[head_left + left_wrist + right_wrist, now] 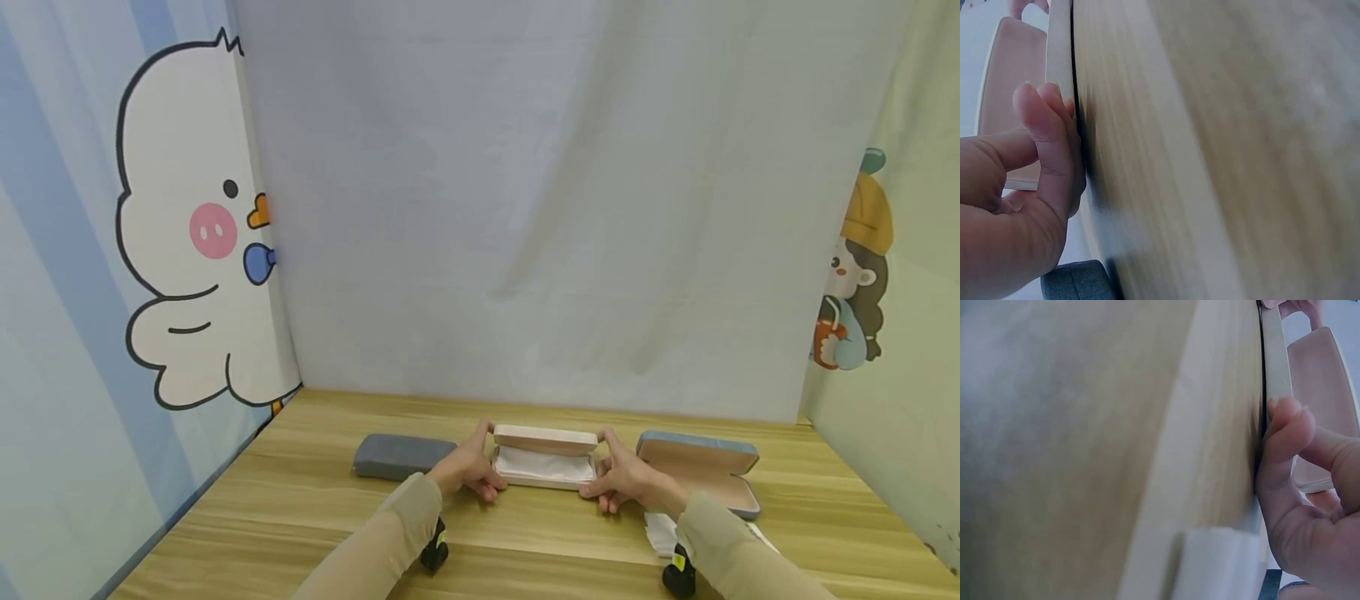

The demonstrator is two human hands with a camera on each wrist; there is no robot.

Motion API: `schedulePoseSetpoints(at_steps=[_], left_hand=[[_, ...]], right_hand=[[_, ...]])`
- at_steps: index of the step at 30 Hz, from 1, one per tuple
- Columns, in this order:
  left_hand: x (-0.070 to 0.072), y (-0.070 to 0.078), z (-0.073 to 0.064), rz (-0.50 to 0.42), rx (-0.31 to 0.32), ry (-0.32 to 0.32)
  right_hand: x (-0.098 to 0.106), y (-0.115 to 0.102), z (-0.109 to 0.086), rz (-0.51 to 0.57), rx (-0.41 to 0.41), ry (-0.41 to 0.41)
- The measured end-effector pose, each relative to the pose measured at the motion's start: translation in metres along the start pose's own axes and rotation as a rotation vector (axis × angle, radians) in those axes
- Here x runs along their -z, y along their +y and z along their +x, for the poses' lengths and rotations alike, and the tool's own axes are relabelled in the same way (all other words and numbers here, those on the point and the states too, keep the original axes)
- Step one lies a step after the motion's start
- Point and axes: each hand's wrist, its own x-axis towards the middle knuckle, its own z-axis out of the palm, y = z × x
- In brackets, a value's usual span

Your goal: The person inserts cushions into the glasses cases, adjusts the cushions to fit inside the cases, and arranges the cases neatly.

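A white glasses case (545, 438) stands on the table in the middle of the head view, its lid raised and its lining pinkish. White cloth or tissue (545, 465) lies in its lower half. My left hand (472, 466) grips the left end of the case, with one finger up at the lid and others at the base. At the opposite end my right hand (622, 477) holds it in much the same way. Both wrist views show curled fingers against the front edge of the base and the pink inside of the lid (1013, 69) behind.
Left of the hands lies a closed grey-blue glasses case (401, 457). A blue glasses case (697, 447) with a pinkish lining stands open at the right, partly behind my right wrist. White cloth or paper (660, 533) lies under the right forearm. A pale curtain (540, 250) hangs behind the wooden table (300, 500).
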Motion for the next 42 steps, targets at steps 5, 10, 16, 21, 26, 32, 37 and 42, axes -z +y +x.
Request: schedulePoseSetpoints(at_steps=[5,10,16,21,26,32,37,42], left_hand=[[-0.0001,-0.0012,0.0002,0.001,-0.006,-0.002],[-0.0002,-0.0021,0.0012,-0.011,-0.012,-0.004],[-0.0008,-0.0025,0.0007,-0.018,-0.012,-0.002],[-0.0009,-0.0017,-0.0007,-0.020,-0.019,-0.004],[-0.0007,-0.0016,-0.0004,-0.017,-0.016,-0.002],[-0.0007,-0.0003,-0.0021,-0.019,-0.016,0.000],[-0.0010,0.0009,-0.0029,-0.011,-0.024,0.002],[-0.0007,0.0015,-0.0033,0.006,-0.027,0.006]], right_hand=[[-0.0010,0.0000,-0.0006,-0.003,0.001,0.002],[-0.0010,0.0009,-0.0006,0.002,0.008,-0.002],[-0.0011,0.0004,-0.0016,0.003,0.012,-0.011],[-0.0015,-0.0001,-0.0020,0.005,0.014,-0.011],[-0.0017,0.0004,-0.0017,0.004,0.021,-0.011],[-0.0011,0.0008,-0.0016,-0.005,0.036,-0.014],[-0.0004,0.0010,-0.0013,-0.005,0.038,-0.012],[-0.0007,0.0010,-0.0016,0.001,0.031,-0.009]])
